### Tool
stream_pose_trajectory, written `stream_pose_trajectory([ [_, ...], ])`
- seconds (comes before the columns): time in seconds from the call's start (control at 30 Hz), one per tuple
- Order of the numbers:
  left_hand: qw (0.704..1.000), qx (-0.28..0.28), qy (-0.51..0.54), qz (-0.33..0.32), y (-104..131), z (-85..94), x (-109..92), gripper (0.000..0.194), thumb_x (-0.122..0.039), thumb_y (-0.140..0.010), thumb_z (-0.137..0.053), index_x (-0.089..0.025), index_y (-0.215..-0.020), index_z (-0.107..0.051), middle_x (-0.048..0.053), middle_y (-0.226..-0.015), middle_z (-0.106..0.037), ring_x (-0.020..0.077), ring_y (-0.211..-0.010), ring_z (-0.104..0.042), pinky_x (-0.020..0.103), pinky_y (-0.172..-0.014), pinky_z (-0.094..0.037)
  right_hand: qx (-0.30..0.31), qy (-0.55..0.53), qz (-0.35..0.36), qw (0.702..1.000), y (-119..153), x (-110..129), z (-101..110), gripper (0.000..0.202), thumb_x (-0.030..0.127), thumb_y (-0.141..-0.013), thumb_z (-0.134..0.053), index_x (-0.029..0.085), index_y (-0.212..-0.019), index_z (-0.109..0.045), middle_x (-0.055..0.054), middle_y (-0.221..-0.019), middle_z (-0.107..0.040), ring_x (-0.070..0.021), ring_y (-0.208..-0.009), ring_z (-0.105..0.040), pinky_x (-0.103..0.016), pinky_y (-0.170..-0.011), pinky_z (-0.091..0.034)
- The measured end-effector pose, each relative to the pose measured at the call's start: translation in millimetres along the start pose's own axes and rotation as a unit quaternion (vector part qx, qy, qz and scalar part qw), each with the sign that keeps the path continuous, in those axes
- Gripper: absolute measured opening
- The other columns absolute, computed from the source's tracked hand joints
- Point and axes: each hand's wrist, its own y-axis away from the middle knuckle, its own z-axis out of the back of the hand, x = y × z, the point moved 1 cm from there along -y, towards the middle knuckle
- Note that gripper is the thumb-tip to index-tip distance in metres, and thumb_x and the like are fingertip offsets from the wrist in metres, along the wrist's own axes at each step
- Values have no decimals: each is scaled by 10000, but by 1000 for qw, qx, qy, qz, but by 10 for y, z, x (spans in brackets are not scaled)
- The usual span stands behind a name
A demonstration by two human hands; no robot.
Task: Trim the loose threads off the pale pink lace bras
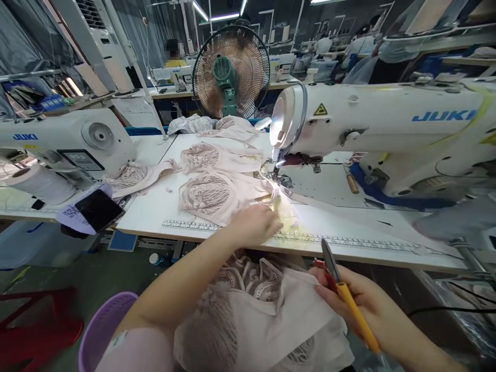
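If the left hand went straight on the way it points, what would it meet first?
Probably the yellowish material just past the left hand; depth is unclear there, so the two may already be touching.

Your head-worn camera looks forward and down, close over your left hand (256, 225) and right hand (370, 297) (the electric fan (225, 72) stands well beyond).

Lit from above by ceiling tubes (225, 17), glaring almost white under the right-hand machine's head (287, 116); dim beneath the tabletop (329, 222); stretched toward the edges, soft in the background, pixelated in one patch
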Motion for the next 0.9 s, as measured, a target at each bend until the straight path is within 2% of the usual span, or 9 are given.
stream_pose_trajectory([
  [0.17, 984, -68, -57, 154, -75, 175, 548, 351, -324, -986, -533, -105, -1233, -652, 216, -1422, -579, 413, -1378, -445, 677, -1141, -275, 52, -95, -41, 993, -116, 82, -87, 343, 538, -909, -666, 226, -785, -594, -84, -906, -719, -256, -800, -683, -336, -687, -598],
  [0.27, 970, -114, -51, 207, 105, 246, 632, 311, -204, -980, -507, -68, -1218, -654, 264, -1404, -578, 435, -1386, -434, 715, -1149, -205, 21, -118, -29, 992, -228, 172, -201, 359, 566, -869, -704, 230, -771, -622, -103, -928, -746, -273, -804, -703, -350, -710, -617],
  [0.33, 975, -126, -26, 182, 283, 249, 555, 293, -184, -992, -479, -111, -1199, -675, 197, -1324, -659, 334, -1322, -534, 553, -1163, -332, -28, -110, 1, 994, -324, 230, -261, 368, 590, -848, -709, 239, -759, -642, -96, -924, -760, -276, -787, -706, -349, -718, -621],
  [0.4, 990, -85, 74, 82, 470, 202, 423, 269, -218, -988, -518, -164, -1194, -683, 111, -1206, -736, 229, -1171, -650, 353, -1041, -486, -57, -77, 38, 995, -424, 274, -292, 356, 579, -828, -722, 249, -727, -637, -76, -863, -760, -279, -759, -707, -346, -708, -623],
  [0.47, 978, -17, 206, -20, 648, 119, 305, 240, -257, -941, -610, -179, -1152, -694, 66, -1089, -772, 180, -999, -710, 245, -865, -546, -42, -30, 74, 996, -512, 286, -298, 329, 537, -841, -709, 249, -708, -620, -68, -821, -746, -278, -755, -708, -337, -697, -623],
  [0.53, 963, 10, 266, -39, 795, 14, 250, 202, -256, -891, -662, -165, -1066, -702, 50, -962, -775, 165, -840, -714, 221, -732, -541, -12, 20, 103, 994, -578, 253, -296, 282, 494, -882, -659, 250, -752, -606, -52, -779, -707, -245, -690, -684, -303, -599, -603],
  [0.67, 985, -157, 74, 14, 938, -237, 300, 121, -200, -898, -576, -172, -977, -663, 34, -825, -730, 178, -716, -661, 269, -642, -499, -40, 177, 155, 971, -661, 93, -312, 215, 317, -948, -493, 278, -747, -427, 33, -628, -530, -170, -507, -533, -252, -427, -466],
  [0.8, 929, -344, -136, -21, 868, -455, 369, 204, -72, -883, -465, -192, -822, -618, 32, -779, -675, 181, -667, -583, 296, -602, -431, -47, 329, 194, 923, -749, -24, -330, 223, 186, -869, -501, 288, -745, -346, 73, -571, -529, -132, -399, -517, -215, -361, -391],
  [0.9, 899, -406, -163, -14, 754, -503, 365, 243, -51, -877, -456, -201, -763, -609, 30, -797, -646, 165, -655, -527, 288, -601, -391, -65, 384, 191, 901, -813, -35, -297, 217, 242, -874, -541, 286, -739, -376, 66, -565, -561, -141, -376, -545, -217, -330, -357],
])
